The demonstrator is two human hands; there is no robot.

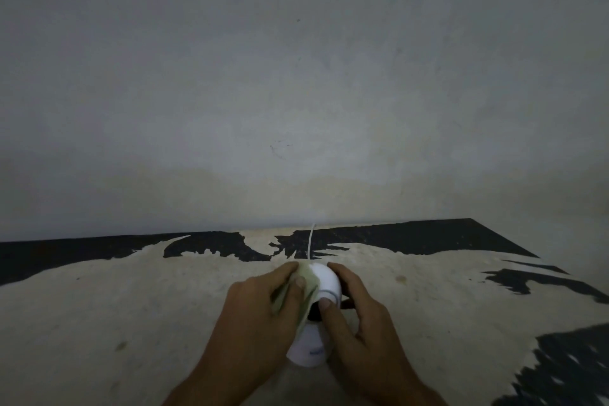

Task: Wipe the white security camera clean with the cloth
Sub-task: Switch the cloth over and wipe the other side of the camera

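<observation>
While you looked down at the desk (pixel 131 323), the white security camera (pixel 324 280) stood near the middle of it, just in front of you, between your two hands. Its rounded white head sat on a white base (pixel 308 353), with a dark band showing between the two parts. Your left hand (pixel 263 310) was on the camera's left side with the pale green cloth (pixel 308 287) bunched under it; your fingers (pixel 290 269) were curled over the cloth and your thumb lay across it, pressing the fabric against the camera's head. The cloth draped down over the left of the dark band toward the base. Your right hand (pixel 359 313) cupped the camera from the right, fingers wrapped round the far side of the head and the thumb resting on the front, near a thin ring marked on the shell. Both hands were therefore closed, the left on the cloth and the right on the camera itself. A thin white cable (pixel 310 241) ran from behind the camera straight back to the wall (pixel 296 76), which was plain and grey. The desk's surface was worn, pale over most of its area with ragged black patches along the back edge and at the right. The light was dim.
</observation>
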